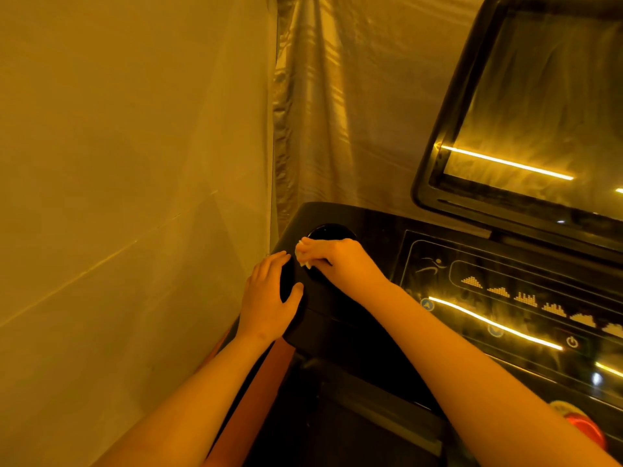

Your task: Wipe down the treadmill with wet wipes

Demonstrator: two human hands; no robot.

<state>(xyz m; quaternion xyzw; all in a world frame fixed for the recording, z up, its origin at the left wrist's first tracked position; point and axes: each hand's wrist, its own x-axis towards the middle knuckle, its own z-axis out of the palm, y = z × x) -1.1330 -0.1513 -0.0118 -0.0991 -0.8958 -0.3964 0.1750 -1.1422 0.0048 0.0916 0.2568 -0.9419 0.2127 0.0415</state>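
The black treadmill console fills the right half of the view, with a round cup recess at its left corner. My right hand is shut on a small crumpled white wet wipe and presses it against the near rim of that recess. My left hand lies flat with fingers spread on the console's left edge, just beside the right hand. The wipe is mostly hidden under my fingers.
A glossy control panel with lit program icons and a power symbol lies right of my arm. A large dark screen tilts up behind it. A red safety key sits at the lower right. A wall and curtain close off the left.
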